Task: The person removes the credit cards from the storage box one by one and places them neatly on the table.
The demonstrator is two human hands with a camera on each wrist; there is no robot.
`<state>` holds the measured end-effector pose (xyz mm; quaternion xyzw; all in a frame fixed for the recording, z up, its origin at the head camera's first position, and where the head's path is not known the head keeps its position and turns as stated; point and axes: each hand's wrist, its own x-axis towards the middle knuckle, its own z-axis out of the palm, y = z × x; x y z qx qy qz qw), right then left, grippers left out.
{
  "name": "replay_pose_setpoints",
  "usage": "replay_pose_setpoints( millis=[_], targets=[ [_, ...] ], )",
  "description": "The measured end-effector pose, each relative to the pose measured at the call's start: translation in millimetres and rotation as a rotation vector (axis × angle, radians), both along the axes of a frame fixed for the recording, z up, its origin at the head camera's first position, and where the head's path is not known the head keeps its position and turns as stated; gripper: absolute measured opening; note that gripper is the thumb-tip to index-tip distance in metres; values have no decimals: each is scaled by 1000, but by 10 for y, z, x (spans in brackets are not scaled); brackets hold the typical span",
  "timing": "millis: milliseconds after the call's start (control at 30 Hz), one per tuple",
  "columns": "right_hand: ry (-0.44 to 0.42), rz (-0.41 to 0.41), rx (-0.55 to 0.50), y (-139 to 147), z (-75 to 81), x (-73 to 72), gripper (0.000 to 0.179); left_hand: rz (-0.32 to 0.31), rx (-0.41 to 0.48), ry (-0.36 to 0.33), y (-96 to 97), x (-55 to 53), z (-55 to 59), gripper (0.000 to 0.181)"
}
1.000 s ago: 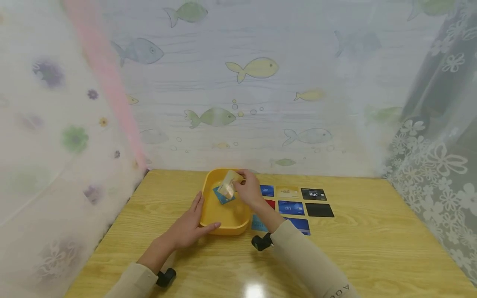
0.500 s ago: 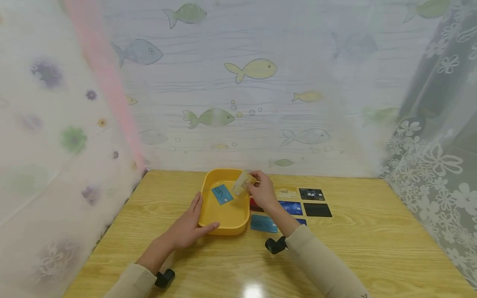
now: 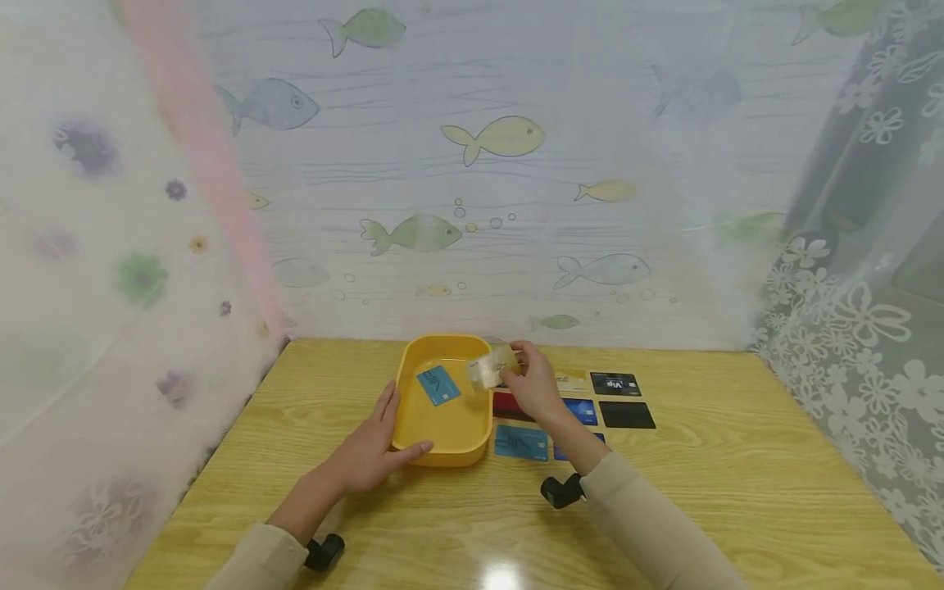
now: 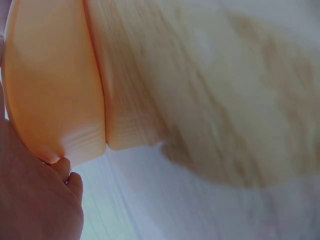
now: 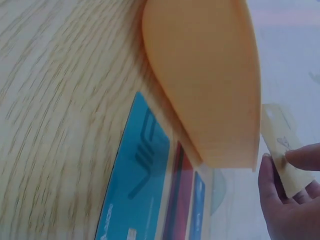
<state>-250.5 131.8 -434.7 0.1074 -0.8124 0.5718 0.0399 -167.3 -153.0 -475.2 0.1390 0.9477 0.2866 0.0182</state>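
In the head view, my right hand (image 3: 540, 392) pinches a gold card (image 3: 490, 369) between thumb and fingers, over the right rim of a yellow plastic tub (image 3: 442, 434). The right wrist view has this gold card (image 5: 280, 150) tilted beyond the tub's wall, the thumb on its face. A light-blue VIP card (image 3: 438, 385) lies on the tub's floor. My left hand (image 3: 366, 460) rests against the tub's near left corner, its fingers straight along the side and its thumb across the front rim. In the left wrist view, the tub's outer wall (image 4: 55, 75) fills the left part.
Right of the tub, cards lie in rows on the wooden table (image 3: 708, 492): light-blue VIP (image 3: 520, 442), dark red (image 3: 509, 406), blue (image 3: 584, 411), gold (image 3: 571, 379), black Vip (image 3: 616, 383) and plain black (image 3: 627, 415). A fish-print curtain (image 3: 501, 197) hangs behind.
My right hand has drawn the gold card rightward from above the light-blue card to the tub's right rim, uncovering the light-blue card. The left hand has stayed at the tub.
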Motion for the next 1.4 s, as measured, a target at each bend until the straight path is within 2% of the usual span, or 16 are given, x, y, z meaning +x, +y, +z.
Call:
replay_pose_setpoints(
  millis=[200, 533, 900, 1400],
  targets=[
    [-10, 35, -46, 60, -47, -3, 50, 0, 5, -1, 0, 0, -2, 119],
    [-42, 68, -70, 162, -53, 51, 39, 6, 9, -8, -1, -13, -28, 117],
    [-83, 22, -36, 313, -55, 76, 39, 3, 18, 7, -4, -33, -60, 117],
    [-103, 45, -39, 552, -37, 141, 41, 8, 17, 9, 2, -19, -59, 116]
  ],
)
